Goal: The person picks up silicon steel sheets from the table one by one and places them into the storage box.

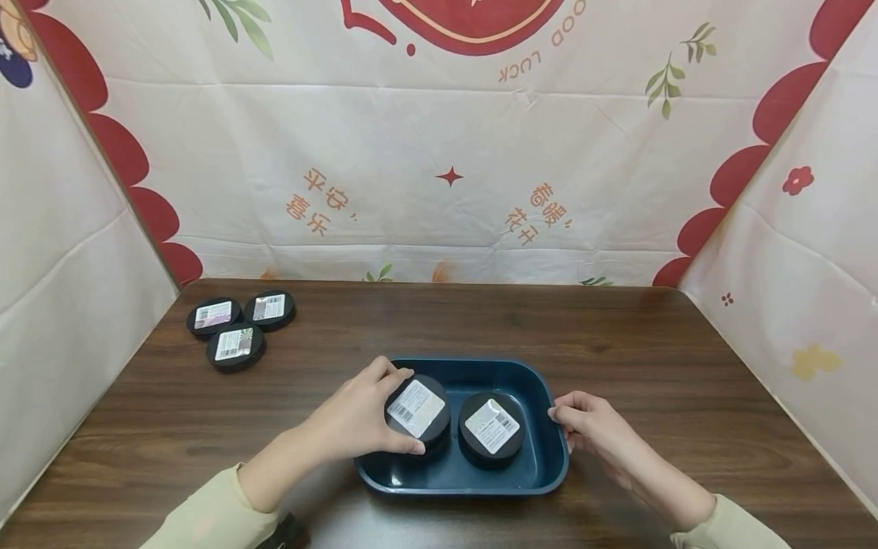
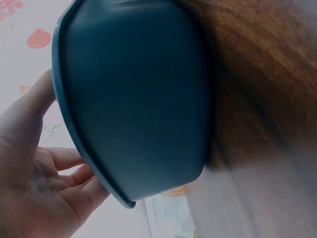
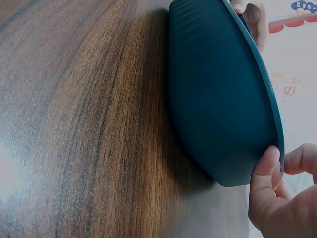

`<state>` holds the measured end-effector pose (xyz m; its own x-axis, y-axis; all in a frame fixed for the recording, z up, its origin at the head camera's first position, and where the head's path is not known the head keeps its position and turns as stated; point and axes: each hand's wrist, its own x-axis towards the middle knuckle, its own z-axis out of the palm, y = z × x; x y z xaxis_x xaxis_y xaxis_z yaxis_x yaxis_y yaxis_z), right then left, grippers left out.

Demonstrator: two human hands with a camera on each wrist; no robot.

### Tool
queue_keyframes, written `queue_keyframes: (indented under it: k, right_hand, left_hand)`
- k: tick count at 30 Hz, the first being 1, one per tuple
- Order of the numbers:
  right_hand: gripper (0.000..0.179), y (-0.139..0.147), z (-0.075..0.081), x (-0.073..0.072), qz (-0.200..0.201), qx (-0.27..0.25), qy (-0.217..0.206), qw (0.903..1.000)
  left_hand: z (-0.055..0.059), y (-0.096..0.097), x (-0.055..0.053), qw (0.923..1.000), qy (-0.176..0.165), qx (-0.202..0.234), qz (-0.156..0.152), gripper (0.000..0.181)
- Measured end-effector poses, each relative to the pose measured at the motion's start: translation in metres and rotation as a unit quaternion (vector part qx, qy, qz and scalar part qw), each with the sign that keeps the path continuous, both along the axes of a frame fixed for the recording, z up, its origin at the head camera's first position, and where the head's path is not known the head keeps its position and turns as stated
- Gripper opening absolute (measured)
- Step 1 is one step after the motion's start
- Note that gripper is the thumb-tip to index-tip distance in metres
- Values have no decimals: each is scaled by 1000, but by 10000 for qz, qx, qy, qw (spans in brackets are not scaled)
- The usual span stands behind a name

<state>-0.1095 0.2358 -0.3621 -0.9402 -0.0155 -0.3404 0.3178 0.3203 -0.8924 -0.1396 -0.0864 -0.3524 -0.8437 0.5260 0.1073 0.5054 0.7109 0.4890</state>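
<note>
A dark blue tray [image 1: 542,473] sits on the table, holding two round black containers with white labels. My left hand [image 1: 363,415] reaches over the tray's left side and grips the left container [image 1: 437,442], thumb at its near edge and fingers at its far edge. Beside it, the right container [image 1: 491,428] lies inside the tray, label up. My right hand [image 1: 600,431] pinches the tray's right rim between thumb and fingers, as the right wrist view also shows. In the left wrist view the tray's outer wall [image 2: 133,109] hides the container under the left hand [image 2: 39,178].
Three more labelled black containers lie close together at the back left: one at the left [image 1: 214,316], one at the right [image 1: 270,309], one in front [image 1: 235,347]. Printed white cloth [image 1: 411,137] hangs behind and beside the wooden table [image 1: 617,343].
</note>
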Motion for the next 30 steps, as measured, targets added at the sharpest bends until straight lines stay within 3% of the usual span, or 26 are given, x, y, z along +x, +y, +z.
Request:
queue_keyframes:
  k: [10,30]
  right_hand:
    - [27,-1,1,0,-25,-3,-7,10000]
    - [28,-1,1,0,-23,70,40,10000]
  left_hand:
    - [-6,2,-1,9997,-64,-168,-171,88]
    - [0,7,-8,9980,-270,-416,-397,91]
